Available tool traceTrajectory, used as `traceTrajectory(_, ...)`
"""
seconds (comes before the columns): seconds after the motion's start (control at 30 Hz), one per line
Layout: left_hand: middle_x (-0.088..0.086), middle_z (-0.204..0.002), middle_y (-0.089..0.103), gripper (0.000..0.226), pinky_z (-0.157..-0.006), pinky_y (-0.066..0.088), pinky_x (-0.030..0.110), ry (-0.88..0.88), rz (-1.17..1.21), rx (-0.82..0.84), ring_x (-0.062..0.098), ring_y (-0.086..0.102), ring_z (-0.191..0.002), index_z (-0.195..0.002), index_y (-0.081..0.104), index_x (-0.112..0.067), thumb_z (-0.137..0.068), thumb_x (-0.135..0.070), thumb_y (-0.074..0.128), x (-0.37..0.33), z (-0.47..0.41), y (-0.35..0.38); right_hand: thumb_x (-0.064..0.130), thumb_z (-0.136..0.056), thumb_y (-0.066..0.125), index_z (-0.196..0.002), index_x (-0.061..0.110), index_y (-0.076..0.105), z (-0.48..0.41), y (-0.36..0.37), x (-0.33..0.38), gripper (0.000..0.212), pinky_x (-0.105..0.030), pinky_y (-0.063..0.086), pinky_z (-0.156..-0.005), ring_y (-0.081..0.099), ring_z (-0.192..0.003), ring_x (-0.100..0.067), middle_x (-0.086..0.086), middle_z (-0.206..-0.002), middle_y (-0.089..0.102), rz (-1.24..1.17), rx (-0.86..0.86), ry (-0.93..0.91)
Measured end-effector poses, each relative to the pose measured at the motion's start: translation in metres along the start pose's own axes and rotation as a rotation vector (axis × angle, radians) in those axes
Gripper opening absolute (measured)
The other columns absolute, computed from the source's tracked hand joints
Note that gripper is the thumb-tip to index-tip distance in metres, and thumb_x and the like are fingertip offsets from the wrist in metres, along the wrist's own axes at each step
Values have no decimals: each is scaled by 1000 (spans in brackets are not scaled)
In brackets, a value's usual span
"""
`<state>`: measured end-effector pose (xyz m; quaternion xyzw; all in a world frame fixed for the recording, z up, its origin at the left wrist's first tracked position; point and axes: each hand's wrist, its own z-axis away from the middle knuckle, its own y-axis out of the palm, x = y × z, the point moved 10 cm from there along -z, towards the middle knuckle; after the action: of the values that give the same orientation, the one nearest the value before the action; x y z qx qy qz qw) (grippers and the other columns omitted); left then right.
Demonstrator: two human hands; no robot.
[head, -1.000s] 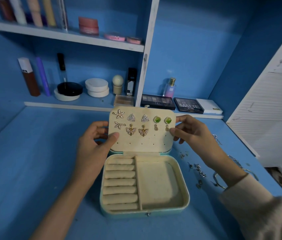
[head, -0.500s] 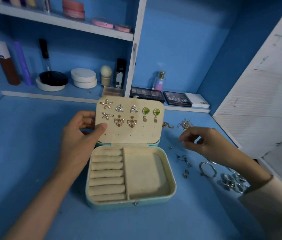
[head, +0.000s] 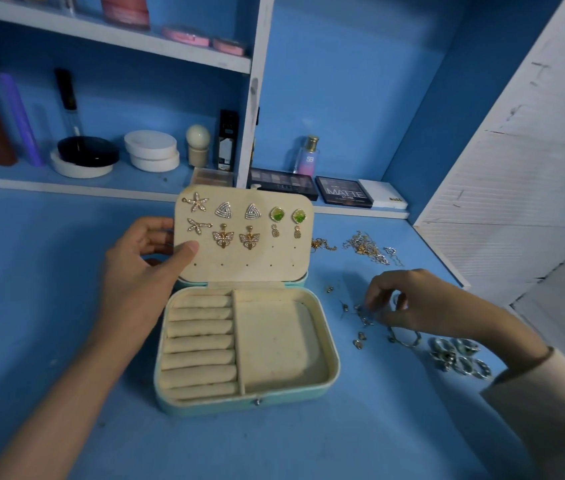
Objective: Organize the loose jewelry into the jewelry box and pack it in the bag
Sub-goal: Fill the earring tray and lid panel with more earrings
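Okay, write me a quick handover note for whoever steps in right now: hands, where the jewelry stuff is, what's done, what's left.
Left hand: holds the earring panel of the open jewelry box upright.
Right hand: fingertips down among the loose earrings right of the box; cannot tell if it has one pinched.
Done: five earring pairs sit on the panel.
Left: loose earrings, chains behind them, a bangle and rings on the table. Ring rolls and tray compartment are empty. Then close the box and bag it; no bag in view.
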<state>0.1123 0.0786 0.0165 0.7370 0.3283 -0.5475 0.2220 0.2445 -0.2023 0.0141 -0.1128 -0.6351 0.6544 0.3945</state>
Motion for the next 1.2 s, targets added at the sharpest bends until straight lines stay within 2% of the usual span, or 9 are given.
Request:
traceTrajectory(0.1,-9,-86,65,29,-61,43,3,3,3,-1,-9,59,-68,-86,59,-29,-80,-3,70,-1,0,1,18,-80,71,-85,28,65,1,3,1,13,-10,42,-74,57,-85,2,15,-86,63,7,22,-28)
traceTrajectory(0.3,-9,-87,66,29,-62,44,4,-1,-4,-6,-7,60,-70,-87,59,-28,-79,-3,71,3,-1,-1,27,-77,75,-79,37,61,0,6,-2,18,-12,42,-74,54,-85,3,15,-88,59,41,9,-37)
traceTrajectory(0.63,-9,-87,65,25,-62,43,3,-6,-9,-12,-9,60,-71,-96,60,-18,-80,-3,71,4,-1,-1,18,-78,70,-83,36,63,4,5,3,19,-22,46,-77,56,-88,-6,13,-90,61,32,-13,-81)
traceTrajectory(0.77,-10,-87,65,27,-60,43,3,-6,-8,-9,-10,60,-70,-90,59,-26,-80,-3,71,3,0,0,18,-79,69,-90,34,62,8,5,11,21,-18,43,-77,53,-93,-5,11,-94,60,40,-25,-119)
traceTrajectory(0.93,-10,-85,65,30,-60,43,3,-8,-8,-8,-10,59,-68,-86,58,-30,-80,-3,70,1,0,0,22,-79,72,-88,33,68,10,7,18,16,-18,42,-77,52,-93,-5,9,-92,59,46,-18,-135)
traceTrajectory(1.2,-9,-86,65,25,-63,43,3,-12,-6,-15,-9,59,-69,-95,60,-19,-80,-2,71,2,0,-1,26,-77,76,-81,35,73,9,8,20,10,-12,38,-75,54,-91,-2,13,-87,58,28,-42,-139)
